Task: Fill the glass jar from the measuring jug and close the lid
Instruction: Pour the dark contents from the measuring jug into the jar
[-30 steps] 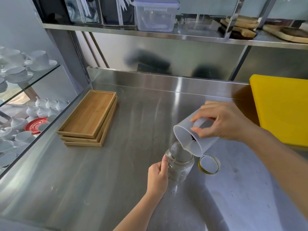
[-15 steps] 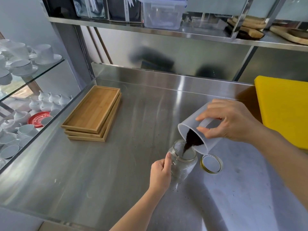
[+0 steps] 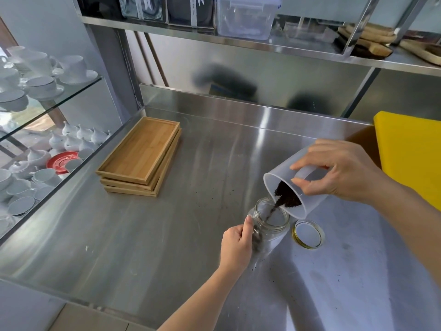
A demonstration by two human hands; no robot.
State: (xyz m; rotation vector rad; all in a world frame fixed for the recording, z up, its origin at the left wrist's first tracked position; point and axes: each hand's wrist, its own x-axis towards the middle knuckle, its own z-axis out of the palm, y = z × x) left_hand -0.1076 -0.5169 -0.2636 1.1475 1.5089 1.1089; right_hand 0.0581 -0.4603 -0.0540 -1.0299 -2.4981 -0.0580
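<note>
Forearms come in from the bottom edge, L hand (image 3: 236, 244) nearest, fingers curled round the side of the glass jar (image 3: 268, 225) w/ thumb up against its shoulder, steadying it upright on the steel counter (image 3: 143, 254). Jar sits near the front-centre of the counter, mouth open, mostly empty as far as can be seen thru the glass. Just beside it on the R lies the lid (image 3: 308, 234), flat, gold rim, apart from the jar. Above both, R hand (image 3: 343, 173) grips the measuring jug (image 3: 293, 187) w/ fingers wrapped over its wall & handle, jug tipped steeply so a thin dark stream of granules (image 3: 285, 195) runs from its lip into the jar mouth. Risks, imo: jar mouth is narrow vs the jug's wide rim, so a faster tilt could dump the heap at once & overshoot; specks already scattered on the counter round the jar base suggest some spill. Jug lip also hangs close over the lid, so stray grains could land in it & foul the seal. L grip is light, a bump from the jug might tip the jar. Further back: stack of wooden trays (image 3: 140, 156) to the L, well apart, yellow board (image 3: 410, 156) at the R edge close behind the R hand, could crowd the elbow. Beyond, glass shelf w/ white cups (image 3: 40, 75) and an upper steel shelf w/ a clear plastic box (image 3: 245, 17); none block the pour
</note>
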